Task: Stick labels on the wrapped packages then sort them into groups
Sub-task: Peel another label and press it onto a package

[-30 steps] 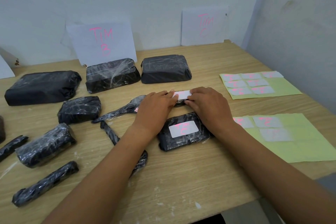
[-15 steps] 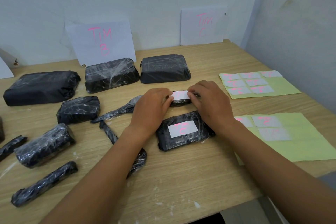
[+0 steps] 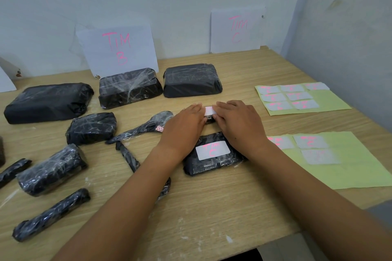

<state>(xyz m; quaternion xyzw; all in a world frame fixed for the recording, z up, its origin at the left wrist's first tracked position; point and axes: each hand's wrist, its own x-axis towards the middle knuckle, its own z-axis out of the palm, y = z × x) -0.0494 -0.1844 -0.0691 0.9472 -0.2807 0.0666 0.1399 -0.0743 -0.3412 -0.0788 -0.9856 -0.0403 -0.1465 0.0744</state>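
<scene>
Left hand and right hand lie flat, fingertips pressing opposite ends of the white rectangular paper label. It sits on the small black film-wrapped package at bench centre, 12 o'clock from both wrists. Its long axis runs 9-to-3, and both hands are equally near.

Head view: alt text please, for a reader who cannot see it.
The left hand and right hand press a white paper label onto a small black plastic-wrapped package on a wooden table. A labelled black package lies nearer; unlabelled black packages left, green label sheets right.
</scene>
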